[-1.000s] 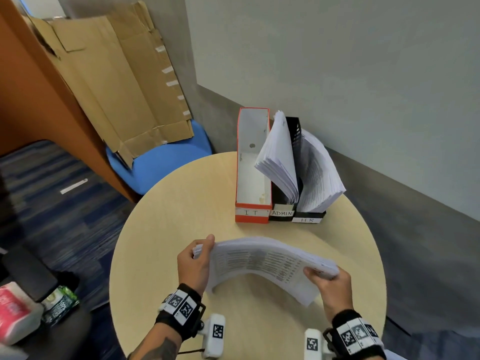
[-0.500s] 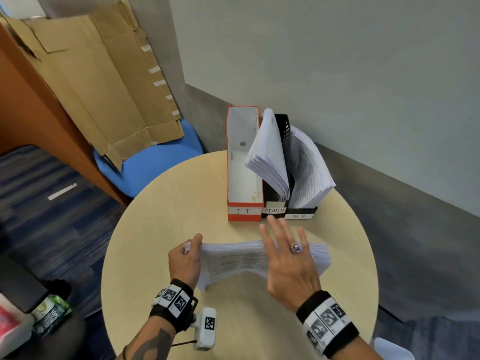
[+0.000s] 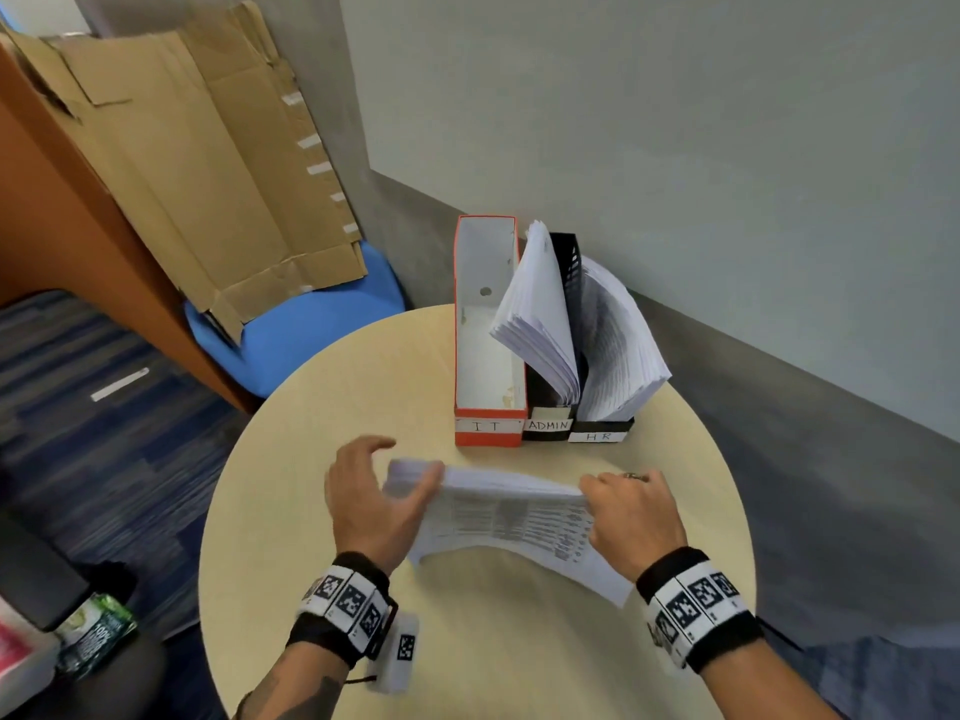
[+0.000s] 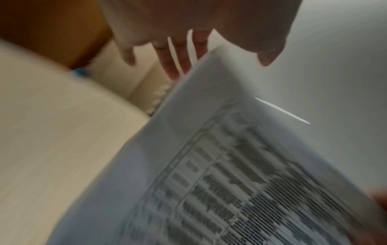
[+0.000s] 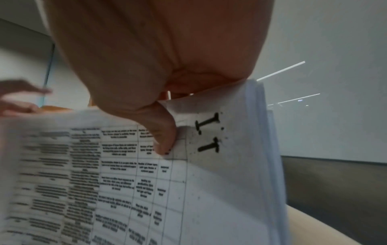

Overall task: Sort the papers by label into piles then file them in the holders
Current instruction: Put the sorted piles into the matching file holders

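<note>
Risk: thick white printed stack marked IT, sagging above the round beige table, could fan out. Right hand pinches one end; left hand looks half-released. Empty orange IT holder sits just beyond.

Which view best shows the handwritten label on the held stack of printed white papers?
Right wrist: the handwritten label reads "IT", sharp, beside the thumb. Head view shows the stack of printed white papers edge-on, label unreadable. Left wrist shows only blurred table print.
</note>
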Demonstrator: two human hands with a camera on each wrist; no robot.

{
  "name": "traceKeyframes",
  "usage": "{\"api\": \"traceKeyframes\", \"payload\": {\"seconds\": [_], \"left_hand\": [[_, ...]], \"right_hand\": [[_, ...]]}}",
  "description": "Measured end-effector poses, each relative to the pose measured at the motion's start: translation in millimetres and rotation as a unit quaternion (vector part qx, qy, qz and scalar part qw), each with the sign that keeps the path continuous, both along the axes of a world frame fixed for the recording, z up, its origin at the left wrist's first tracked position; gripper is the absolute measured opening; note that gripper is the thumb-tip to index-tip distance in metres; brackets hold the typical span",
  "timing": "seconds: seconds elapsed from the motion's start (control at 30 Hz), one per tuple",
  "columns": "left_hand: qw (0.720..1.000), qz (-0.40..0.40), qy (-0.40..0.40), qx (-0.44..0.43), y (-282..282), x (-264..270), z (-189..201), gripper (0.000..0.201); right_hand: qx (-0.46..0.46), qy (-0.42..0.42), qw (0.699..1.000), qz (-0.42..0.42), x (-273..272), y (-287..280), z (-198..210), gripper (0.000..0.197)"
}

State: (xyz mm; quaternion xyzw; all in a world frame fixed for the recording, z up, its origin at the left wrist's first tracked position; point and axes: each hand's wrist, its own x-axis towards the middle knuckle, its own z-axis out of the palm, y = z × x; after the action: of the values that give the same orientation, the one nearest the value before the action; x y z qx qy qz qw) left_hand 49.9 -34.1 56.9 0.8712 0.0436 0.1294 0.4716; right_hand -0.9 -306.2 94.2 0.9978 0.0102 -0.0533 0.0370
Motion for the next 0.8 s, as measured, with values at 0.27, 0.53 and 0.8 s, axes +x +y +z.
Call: {"api": "traceKeyframes", "payload": {"seconds": [0.27, 0.53, 0.8], "left_hand": [[0.834, -0.361, 0.000, 0.418, -84, 3, 38, 0.061], [0.898, -0.327, 0.131, 0.264, -58, 14, 41, 0.022], [0.952, -0.224, 0.133, -0.162, -9, 12, 36, 0.024]], "right_hand": [[-0.045, -0.014, 0.991, 0.125, 10, 40, 46, 0.010], [0.073, -0.148, 0.986, 0.008, 9, -17, 56, 0.019], [0.835, -0.090, 0.505, -0.198, -24, -41, -1, 0.076]]}}
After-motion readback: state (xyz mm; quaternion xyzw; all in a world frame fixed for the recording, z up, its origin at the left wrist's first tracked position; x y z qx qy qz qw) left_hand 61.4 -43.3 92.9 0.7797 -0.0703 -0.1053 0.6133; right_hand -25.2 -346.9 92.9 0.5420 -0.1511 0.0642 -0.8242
